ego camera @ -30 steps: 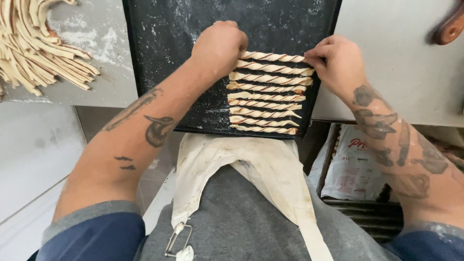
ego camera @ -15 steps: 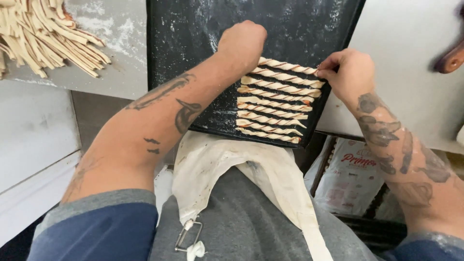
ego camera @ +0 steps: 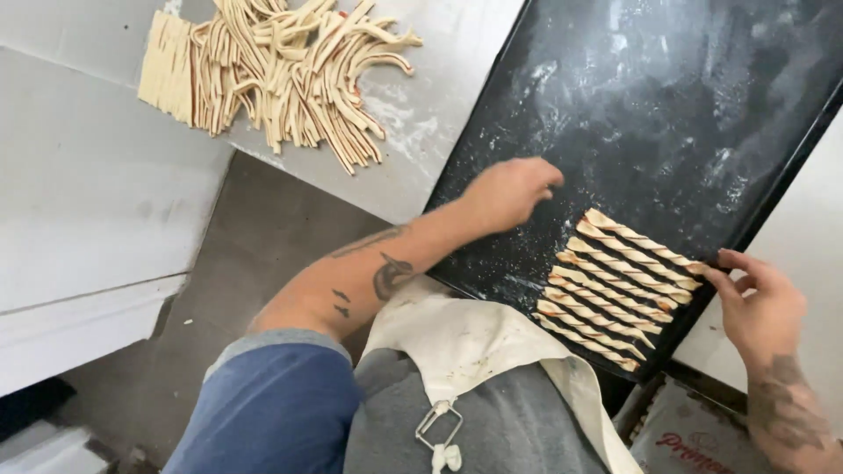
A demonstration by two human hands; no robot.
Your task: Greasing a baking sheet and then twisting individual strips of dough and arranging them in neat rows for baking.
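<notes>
A pale, flour-dusted worktop [ego camera: 439, 96] fills the upper part of the view, and a large black baking tray [ego camera: 667, 105] lies on it at a slant, its near corner jutting past the counter edge toward the person; the tray's dark surface is streaked with flour. On the worktop to the left, well apart from the tray, sits a loose heap of cut dough strips [ego camera: 272, 75], pale with reddish edges, some straight and stacked, others curled. In the tray's near right corner lies a tight row of twisted dough sticks [ego camera: 615, 285], packed side by side and touching — each one slanting the same way. Below, a cream apron [ego camera: 457, 338] over a grey top shows, with a blue sleeve [ego camera: 272, 404] on the left arm. The left hand [ego camera: 509, 189] hovers over the bare tray just left of the twists, fingers loosely curled and holding nothing. The right hand [ego camera: 760, 303] sits at the tray's right rim, its fingertips [ego camera: 713, 272] pinching the end of the uppermost twist. At the bottom right corner, under the tray's edge, a piece of printed cardboard [ego camera: 694, 434] is partly in view.
</notes>
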